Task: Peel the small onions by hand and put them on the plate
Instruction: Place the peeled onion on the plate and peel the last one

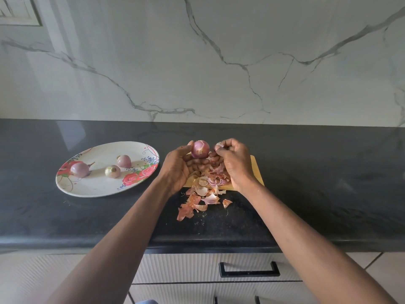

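Note:
My left hand point(178, 166) holds a small purple onion point(199, 149) between thumb and fingertips, above the yellow cutting board point(256, 170). My right hand point(232, 160) is beside it on the right, with its curled fingers pinching a pale scrap of onion skin point(219, 146). A heap of onion peels point(202, 191) lies under both hands, spilling off the board onto the counter. To the left, a white plate point(98, 187) with a rose print carries three peeled onions point(80, 169), point(112, 171), point(124, 161).
The black stone counter point(328, 183) runs across the view, with a marble backsplash behind it. Below the front edge are white drawers with a black handle point(249, 270). A switch panel point(17, 12) sits on the wall at the top left.

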